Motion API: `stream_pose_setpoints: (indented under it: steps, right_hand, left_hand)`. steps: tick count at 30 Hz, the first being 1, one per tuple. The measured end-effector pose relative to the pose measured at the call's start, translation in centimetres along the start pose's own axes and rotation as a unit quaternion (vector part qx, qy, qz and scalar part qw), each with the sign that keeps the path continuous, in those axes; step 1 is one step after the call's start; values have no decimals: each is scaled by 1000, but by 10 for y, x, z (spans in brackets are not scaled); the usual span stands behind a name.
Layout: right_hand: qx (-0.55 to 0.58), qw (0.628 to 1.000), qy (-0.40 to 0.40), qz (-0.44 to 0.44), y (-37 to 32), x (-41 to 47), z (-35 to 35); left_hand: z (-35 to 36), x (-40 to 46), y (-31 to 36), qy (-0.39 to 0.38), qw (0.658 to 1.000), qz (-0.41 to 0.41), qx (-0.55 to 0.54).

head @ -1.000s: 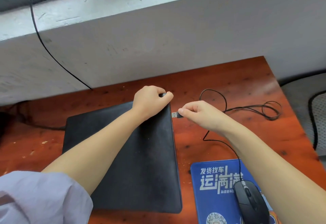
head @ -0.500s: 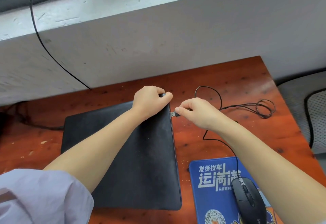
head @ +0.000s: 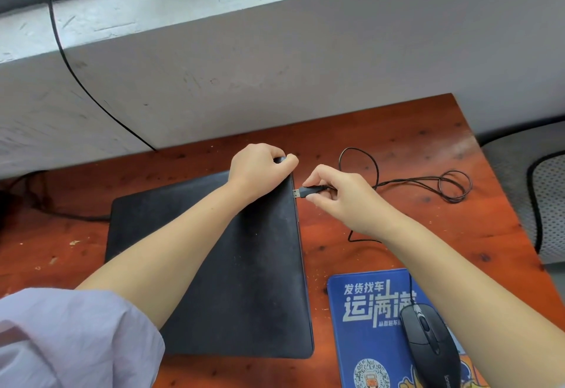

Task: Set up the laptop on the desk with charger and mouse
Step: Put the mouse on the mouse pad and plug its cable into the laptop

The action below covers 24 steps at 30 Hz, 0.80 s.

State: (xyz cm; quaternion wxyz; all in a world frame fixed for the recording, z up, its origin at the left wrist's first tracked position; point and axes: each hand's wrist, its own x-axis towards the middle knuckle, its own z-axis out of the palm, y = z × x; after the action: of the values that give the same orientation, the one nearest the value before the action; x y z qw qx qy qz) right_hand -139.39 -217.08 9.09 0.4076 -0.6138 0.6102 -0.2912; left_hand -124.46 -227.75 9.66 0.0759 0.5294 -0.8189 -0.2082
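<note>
A closed black laptop (head: 244,280) lies flat on the reddish wooden desk (head: 412,143). My left hand (head: 260,170) grips its far right corner. My right hand (head: 339,195) pinches the mouse's USB plug (head: 301,192), whose metal tip touches the laptop's right edge. The thin black mouse cable (head: 428,183) loops over the desk behind my right hand. The black mouse (head: 428,341) rests on a blue mouse pad (head: 367,311) at the front right.
A white wall and ledge (head: 275,51) rise right behind the desk. A black cable (head: 76,79) hangs down the wall to the desk's back edge, and another cable (head: 61,215) runs along the desk to the laptop's left side. A mesh chair (head: 547,204) stands at the right.
My right hand has brought the USB plug leftward up to the laptop's right edge, then eased back slightly. The left hand stays on the laptop's corner.
</note>
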Motion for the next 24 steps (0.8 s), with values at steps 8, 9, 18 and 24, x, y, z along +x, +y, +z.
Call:
stream_pose_setpoints:
  steps: [8, 9, 18, 24]
  right_hand:
    - [6, 999, 42, -18, 4, 1, 16]
    - [5, 999, 41, -15, 6, 2, 17]
    - [-115, 987, 111, 18, 22, -17, 40]
    - [-320, 939, 46, 121, 21, -23, 77]
  left_hand:
    - [4, 1, 0, -4, 1000, -8, 7]
    - [6, 2, -1, -6, 1000, -10, 8]
    - [42, 22, -15, -58, 996, -52, 43]
    - [58, 27, -20, -69, 993, -85, 49]
